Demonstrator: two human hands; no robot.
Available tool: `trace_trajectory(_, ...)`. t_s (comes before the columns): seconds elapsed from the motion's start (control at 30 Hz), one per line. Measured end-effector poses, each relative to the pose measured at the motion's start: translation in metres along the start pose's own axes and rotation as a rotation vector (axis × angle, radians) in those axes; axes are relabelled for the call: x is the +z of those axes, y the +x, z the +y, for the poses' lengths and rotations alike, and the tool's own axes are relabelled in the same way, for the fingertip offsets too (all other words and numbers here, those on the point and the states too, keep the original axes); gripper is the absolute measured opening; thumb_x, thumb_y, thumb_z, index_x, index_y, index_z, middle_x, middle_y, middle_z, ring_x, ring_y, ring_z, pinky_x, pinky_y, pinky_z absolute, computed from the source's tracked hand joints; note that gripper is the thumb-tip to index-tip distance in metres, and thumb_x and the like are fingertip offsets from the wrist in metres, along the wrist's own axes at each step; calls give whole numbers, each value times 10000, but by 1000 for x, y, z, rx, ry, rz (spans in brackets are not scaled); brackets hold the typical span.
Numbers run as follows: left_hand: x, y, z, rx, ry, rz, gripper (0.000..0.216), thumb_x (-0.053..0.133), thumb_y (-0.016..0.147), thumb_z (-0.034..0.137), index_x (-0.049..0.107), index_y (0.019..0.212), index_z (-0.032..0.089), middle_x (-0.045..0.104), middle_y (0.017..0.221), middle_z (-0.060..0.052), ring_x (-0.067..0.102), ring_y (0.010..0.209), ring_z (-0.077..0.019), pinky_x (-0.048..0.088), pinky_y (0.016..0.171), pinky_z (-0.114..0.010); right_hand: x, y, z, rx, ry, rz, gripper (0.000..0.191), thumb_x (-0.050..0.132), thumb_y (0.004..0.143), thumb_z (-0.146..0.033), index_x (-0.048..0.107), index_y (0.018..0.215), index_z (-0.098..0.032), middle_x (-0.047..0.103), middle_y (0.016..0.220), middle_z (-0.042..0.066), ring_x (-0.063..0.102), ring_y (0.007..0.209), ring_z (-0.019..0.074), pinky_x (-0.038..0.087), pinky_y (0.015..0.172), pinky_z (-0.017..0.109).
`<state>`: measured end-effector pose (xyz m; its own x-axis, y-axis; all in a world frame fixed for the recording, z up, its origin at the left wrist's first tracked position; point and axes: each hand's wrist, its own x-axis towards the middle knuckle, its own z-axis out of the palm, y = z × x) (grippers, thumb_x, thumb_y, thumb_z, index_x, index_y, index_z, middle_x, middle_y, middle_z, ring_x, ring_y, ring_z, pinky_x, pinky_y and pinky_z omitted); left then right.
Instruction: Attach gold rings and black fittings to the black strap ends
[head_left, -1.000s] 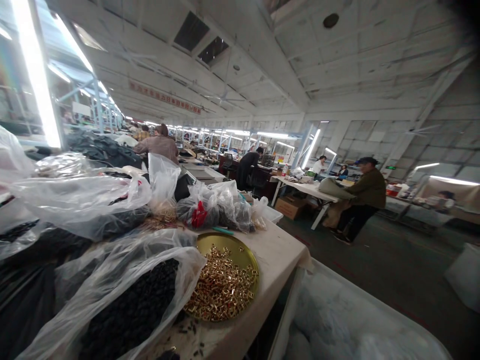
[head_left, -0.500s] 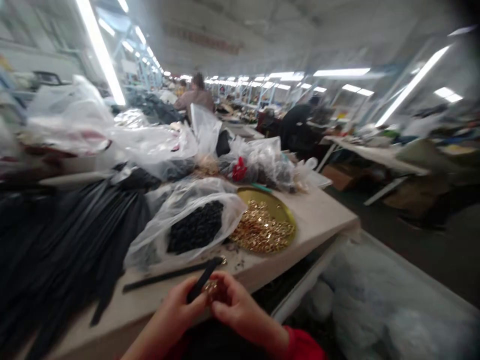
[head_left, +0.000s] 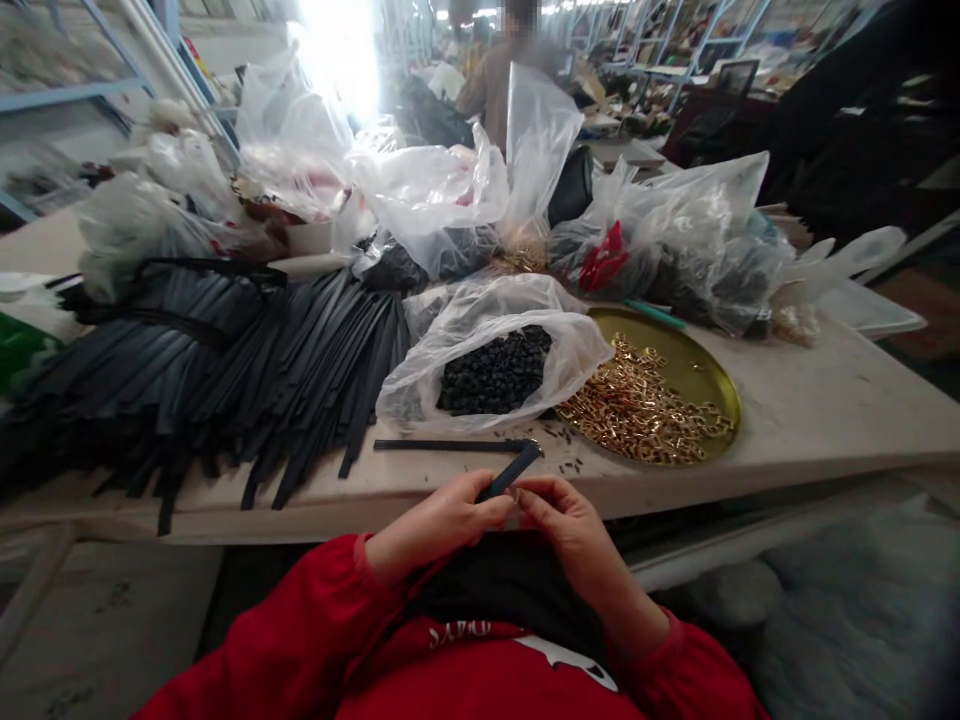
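Note:
My left hand (head_left: 442,520) pinches the near end of a black strap (head_left: 511,470) that pokes up over the table's front edge. My right hand (head_left: 566,515) is closed right beside it, fingertips meeting the left hand at the strap's end; what it pinches is too small to make out. Both hands sit low, in front of my red sleeves. Another black strap (head_left: 450,445) lies flat on the table (head_left: 810,410) just beyond them.
A gold tray (head_left: 694,370) of small brass fittings stands right of centre. A clear bag of small black pieces (head_left: 495,370) lies beside it. A big pile of black straps (head_left: 217,370) fills the left. More plastic bags (head_left: 660,240) crowd the back. A person works behind.
The view has tipped down from the hall to the table. My hands came into view half a second ago and still hold the strap end together, now nearer the table edge.

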<state>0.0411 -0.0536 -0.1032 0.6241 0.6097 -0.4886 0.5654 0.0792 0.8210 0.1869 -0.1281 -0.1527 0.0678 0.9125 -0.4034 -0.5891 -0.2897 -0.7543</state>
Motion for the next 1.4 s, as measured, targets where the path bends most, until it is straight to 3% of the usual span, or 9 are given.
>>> trace_trajectory(0.13,-13,-2,4,60,323,84,293,338,863,382,514,760,172,515,667,27,458,623,-111,313,573,-221,-2,7,-5,109,400,107,295,763,579,-213,610,829,-184,602,721,-54,560,568,26,506,574,137)
trace_trajectory(0.27,-13,-5,4,75,480,69,272,346,866,336,514,718,182,509,655,26,439,610,-116,273,554,-234,3,11,-8,192,557,117,336,785,526,-160,624,821,-165,596,661,-43,571,542,43,527,532,143)
trace_trajectory(0.63,-7,-12,-9,133,447,160,243,365,861,293,527,718,182,559,698,4,482,658,-133,301,587,-228,10,14,5,142,448,159,281,755,591,-232,626,835,-180,568,636,-57,535,520,28,505,510,126)
trace_trajectory(0.77,-4,-14,-13,142,414,200,249,357,864,293,539,734,184,556,702,2,480,662,-136,313,601,-234,15,9,12,55,273,139,274,734,616,-317,625,822,-174,557,645,-52,500,542,31,456,528,137)
trace_trajectory(0.93,0,-19,-10,92,190,101,188,397,830,273,550,786,172,558,686,15,491,655,-120,343,604,-219,19,1,27,-67,-180,101,334,658,687,-414,597,893,-159,538,627,-31,462,575,63,370,548,182)
trace_trajectory(1.03,1,-22,-8,-9,8,56,119,448,784,255,522,802,163,545,648,37,450,578,-87,338,536,-188,20,-2,32,-95,-226,92,357,647,686,-443,555,890,-165,522,661,-32,457,601,79,366,563,203)
trace_trajectory(1.17,3,-20,-8,-59,-151,2,239,421,809,387,474,773,157,500,589,49,325,425,-56,236,382,-177,18,-3,33,-116,-304,45,340,600,717,-477,545,779,-147,517,650,-15,458,611,92,364,572,219)
trace_trajectory(1.27,4,-17,-7,-116,-185,10,197,412,801,345,447,753,157,488,556,51,309,397,-51,214,355,-172,16,-1,31,-48,-227,22,358,521,771,-500,526,718,-146,493,600,-18,445,570,82,352,553,214)
trace_trajectory(1.4,7,-12,-11,-176,-225,24,142,416,775,305,416,732,170,488,530,56,304,372,-48,211,345,-164,16,4,31,70,8,26,327,586,727,-475,489,757,-164,484,627,-40,426,533,65,361,531,202)
